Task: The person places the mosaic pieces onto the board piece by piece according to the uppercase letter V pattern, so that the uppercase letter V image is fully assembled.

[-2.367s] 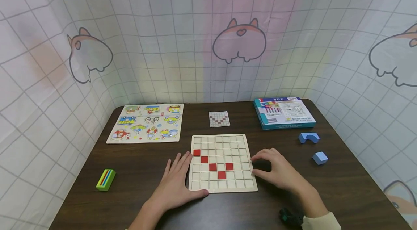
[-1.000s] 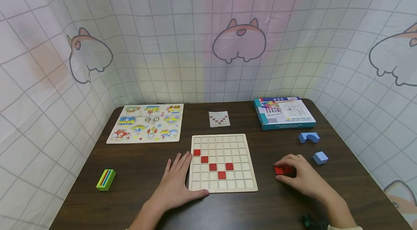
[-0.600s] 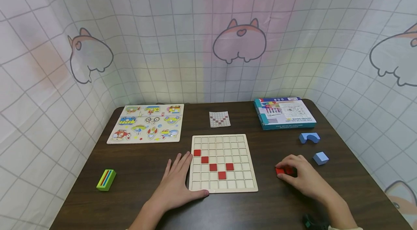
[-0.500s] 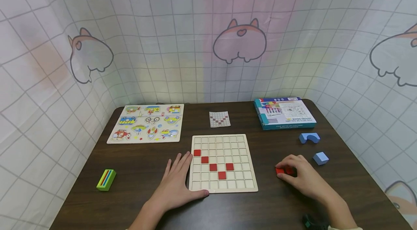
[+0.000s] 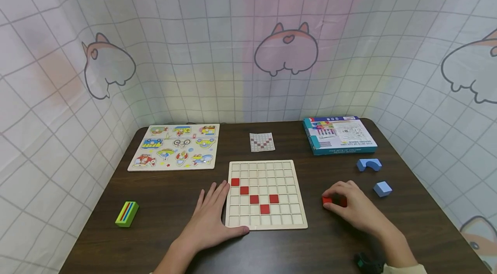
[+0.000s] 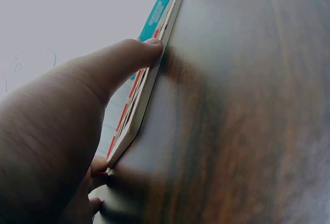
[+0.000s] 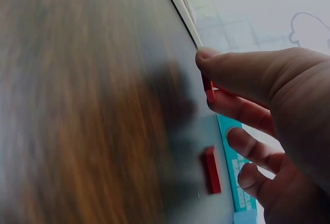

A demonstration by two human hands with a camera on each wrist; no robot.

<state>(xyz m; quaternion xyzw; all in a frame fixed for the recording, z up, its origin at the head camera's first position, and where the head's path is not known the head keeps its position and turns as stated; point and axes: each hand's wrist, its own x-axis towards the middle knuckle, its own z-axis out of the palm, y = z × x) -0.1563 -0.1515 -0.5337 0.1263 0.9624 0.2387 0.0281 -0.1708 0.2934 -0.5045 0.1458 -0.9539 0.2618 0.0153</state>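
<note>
In the head view my left hand (image 5: 209,211) lies spread against the left edge of a wooden grid board (image 5: 285,218), its thumb at the near edge. In the left wrist view that thumb (image 6: 134,53) touches the board's rim. Several red square tiles (image 5: 265,209) sit in the board's cells. Right of the board, my right hand (image 5: 355,207) pinches a red tile (image 7: 208,87) between thumb and index finger, just above the table. A second red tile (image 7: 212,170) stays on the table beyond the fingers, partly hidden in the head view.
A pattern card (image 5: 262,142) lies behind the board. A picture puzzle board (image 5: 174,148) is at back left, a boxed set (image 5: 345,136) at back right. Two blue blocks, an arch (image 5: 369,164) and a cube (image 5: 382,188), sit right; a green striped block (image 5: 127,214) sits left.
My right hand went from the board's right edge out to the loose red tiles, and now shifts slightly back left with one pinched. The left hand has stayed in place.
</note>
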